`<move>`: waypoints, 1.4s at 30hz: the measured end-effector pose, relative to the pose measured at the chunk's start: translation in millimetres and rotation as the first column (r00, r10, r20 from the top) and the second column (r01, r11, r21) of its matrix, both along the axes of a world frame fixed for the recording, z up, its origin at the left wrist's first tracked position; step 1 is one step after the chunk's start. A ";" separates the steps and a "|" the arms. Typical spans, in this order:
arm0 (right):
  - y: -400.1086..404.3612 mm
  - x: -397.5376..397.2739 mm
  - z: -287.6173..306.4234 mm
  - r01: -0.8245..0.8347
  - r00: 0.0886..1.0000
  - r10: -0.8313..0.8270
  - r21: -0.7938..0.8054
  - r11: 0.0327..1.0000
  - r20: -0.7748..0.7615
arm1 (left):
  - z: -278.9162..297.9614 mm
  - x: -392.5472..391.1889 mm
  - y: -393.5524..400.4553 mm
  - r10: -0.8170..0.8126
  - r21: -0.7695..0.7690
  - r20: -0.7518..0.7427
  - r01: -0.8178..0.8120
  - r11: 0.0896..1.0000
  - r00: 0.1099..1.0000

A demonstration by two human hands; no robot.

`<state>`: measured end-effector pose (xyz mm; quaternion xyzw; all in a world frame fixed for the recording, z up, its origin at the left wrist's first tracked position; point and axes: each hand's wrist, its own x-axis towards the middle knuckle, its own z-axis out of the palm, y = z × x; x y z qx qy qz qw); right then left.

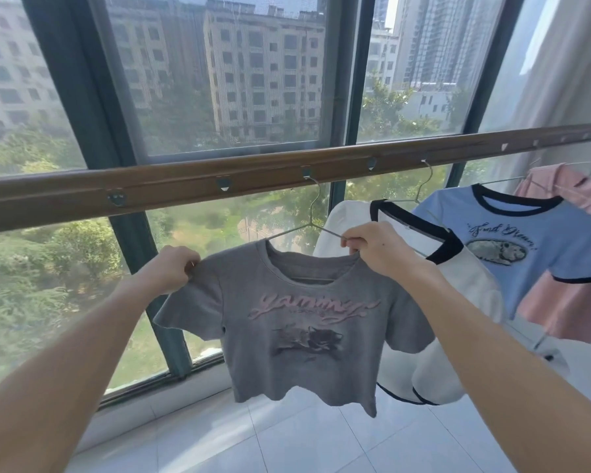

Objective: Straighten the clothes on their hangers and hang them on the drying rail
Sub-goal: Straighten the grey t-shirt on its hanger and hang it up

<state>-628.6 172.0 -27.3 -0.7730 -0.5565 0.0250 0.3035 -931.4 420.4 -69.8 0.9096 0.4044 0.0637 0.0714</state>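
A grey T-shirt (pixel 297 329) with pink lettering hangs on a thin wire hanger (pixel 313 213), whose hook sits in a hole of the brown drying rail (pixel 185 189). My left hand (pixel 171 268) pinches the shirt's left shoulder seam. At the shirt's right shoulder, my right hand (pixel 379 247) grips the fabric together with the hanger's wire arm. The shirt's front faces me and its hem is wavy.
To the right on the same rail hang a white T-shirt (pixel 458 278) with black trim, a blue T-shirt (pixel 512 240) and a pink garment (pixel 570 268). Large windows (pixel 232 80) stand just behind the rail. White floor tiles (pixel 287 442) lie below.
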 end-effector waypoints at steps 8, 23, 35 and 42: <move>-6.1 3.2 0.1 0.003 1.000 -0.003 0.006 1.000 -0.028 | 3.6 18.2 -2.1 -0.004 -0.053 -0.070 0.000 0.999 0.998; -13.5 -2.4 0.1 0.006 0.999 -0.007 -0.032 0.999 -0.035 | 34.0 71.6 -50.9 -0.264 0.012 0.412 0.285 0.959 0.872; -11.3 -13.4 14.0 -0.010 1.000 0.009 -0.111 0.994 -0.015 | 40.6 108.2 -71.6 -0.335 0.076 0.085 0.329 0.941 0.939; 28.8 -33.9 30.0 -0.058 0.971 0.060 0.016 0.998 -0.230 | 54.6 81.1 -90.7 -0.396 0.225 0.276 0.342 0.912 0.875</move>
